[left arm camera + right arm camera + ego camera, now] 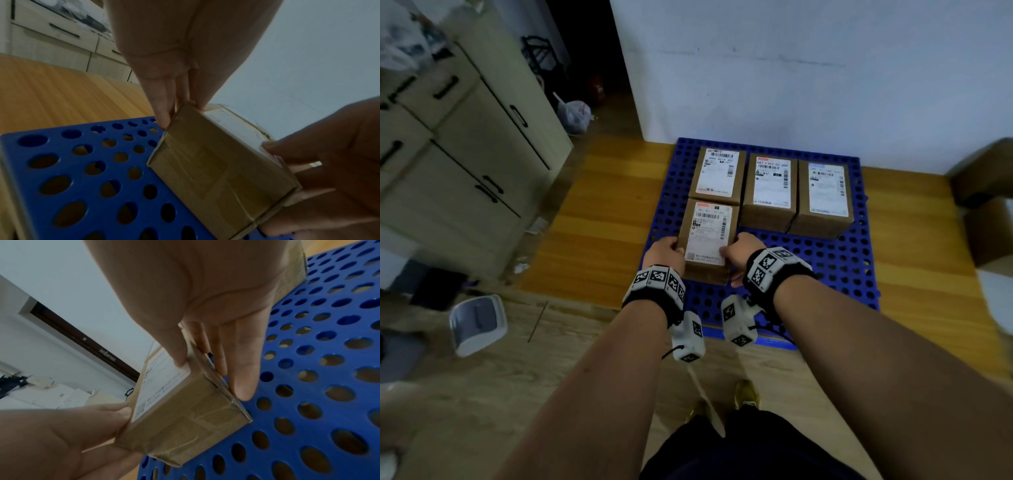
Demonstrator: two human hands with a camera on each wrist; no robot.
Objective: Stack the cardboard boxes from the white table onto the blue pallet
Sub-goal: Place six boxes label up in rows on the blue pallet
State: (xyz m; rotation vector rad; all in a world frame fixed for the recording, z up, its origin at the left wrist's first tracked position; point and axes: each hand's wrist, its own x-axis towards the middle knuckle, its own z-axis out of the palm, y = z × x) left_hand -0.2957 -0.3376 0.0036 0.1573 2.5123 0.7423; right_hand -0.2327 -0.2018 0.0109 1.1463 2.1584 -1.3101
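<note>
A blue perforated pallet [825, 260] [18, 154] [273, 415] lies on the wooden floor against the wall. Along its back row stand three labelled cardboard boxes: left [719, 174], middle [770, 192] and right [825, 198]. A fourth cardboard box [707, 236] [216, 175] [185, 426] sits just in front of the back-left one, label up. My left hand [666, 253] [180, 112] grips its left side, thumb on top. My right hand [739, 255] [211, 378] grips its right side the same way. I cannot tell whether the box's bottom touches the pallet.
Cream cabinets [465, 154] line the left side. A white bin [477, 323] lies on the floor at the near left. More cardboard boxes [986, 178] stand at the right edge. The pallet's front right shows bare blue surface. My shoes [746, 394] are just short of the pallet.
</note>
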